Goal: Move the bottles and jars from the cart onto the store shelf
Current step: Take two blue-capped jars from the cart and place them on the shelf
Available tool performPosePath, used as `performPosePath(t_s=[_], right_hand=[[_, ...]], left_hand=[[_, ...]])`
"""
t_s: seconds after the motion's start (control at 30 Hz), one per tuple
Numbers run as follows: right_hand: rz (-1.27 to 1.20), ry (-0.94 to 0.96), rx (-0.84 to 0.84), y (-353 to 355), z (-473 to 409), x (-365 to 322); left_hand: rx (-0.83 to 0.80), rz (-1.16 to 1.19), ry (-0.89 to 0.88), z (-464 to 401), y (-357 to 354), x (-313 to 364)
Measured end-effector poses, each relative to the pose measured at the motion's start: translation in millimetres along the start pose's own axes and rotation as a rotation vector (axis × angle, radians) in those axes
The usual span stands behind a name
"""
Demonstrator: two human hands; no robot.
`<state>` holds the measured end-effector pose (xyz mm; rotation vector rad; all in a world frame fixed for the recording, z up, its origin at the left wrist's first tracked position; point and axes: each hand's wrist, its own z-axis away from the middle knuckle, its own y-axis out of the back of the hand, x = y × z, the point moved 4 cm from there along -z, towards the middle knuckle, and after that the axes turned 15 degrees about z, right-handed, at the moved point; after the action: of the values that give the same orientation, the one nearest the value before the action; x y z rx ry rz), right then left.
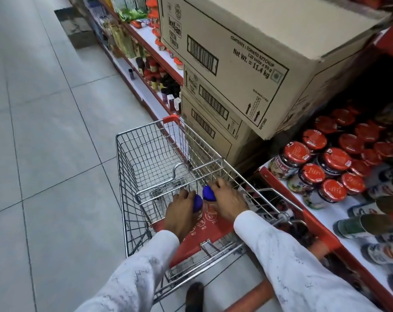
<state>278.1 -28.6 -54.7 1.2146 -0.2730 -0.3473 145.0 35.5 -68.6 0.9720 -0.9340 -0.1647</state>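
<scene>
1. left hand (179,212) in the cart (146,154), grip wrapped round the left bottle (197,203), blue cap showing past the fingers.
2. right hand (229,202) just beside it, grip closed over the right bottle (208,194), fingers on its blue cap.
3. both bottles sit in the cart's near end, above the red seat flap (204,235), touching or almost touching each other.
4. rest of the cart basket looks bare.
5. shelf (339,224) right of the cart, red-lidded jars (315,167) on it.
6. ketchup boxes (247,52) stacked beyond the cart.
</scene>
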Motion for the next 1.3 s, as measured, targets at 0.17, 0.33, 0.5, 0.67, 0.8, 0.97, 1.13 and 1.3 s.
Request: performPosePath(t_s=[0.17,0.33,0.5,0.67,0.8,0.97,1.13,1.3], right_hand=[[-0.048,-0.041,0.019,2.5,2.6,0.5],[-0.157,-0.097,0.041,12.5,15.4,6.8],[-0.297,-0.179,0.097,58.8,55.4,36.8],[-0.373,-0.256,0.321,130.1,141.8,76.2],[-0.41,-0.345,0.401,161.2,216.7,111.0],[-0.379,-0.479,0.447,163.8,311.5,158.8],[-0.377,-0.658,0.491,136.7,418.5,215.9],[-0.368,-0.787,0.485,97.9,525.2,272.2]], left_hand=[[0.01,0.065,-0.009,2.0,-5.9,-2.5],[-0.025,0.137,-0.052,8.6,2.2,-0.4],[0.012,0.143,-0.146,30.7,41.3,21.9],[0.043,0.082,-0.291,52.5,95.6,87.5],[0.014,0.092,-0.401,67.6,108.9,160.3],[-0.091,0.117,-0.589,94.6,85.1,262.0],[-0.204,0.033,-0.776,132.9,22.4,353.3],[-0.316,0.038,-0.841,184.0,-47.2,436.8]])
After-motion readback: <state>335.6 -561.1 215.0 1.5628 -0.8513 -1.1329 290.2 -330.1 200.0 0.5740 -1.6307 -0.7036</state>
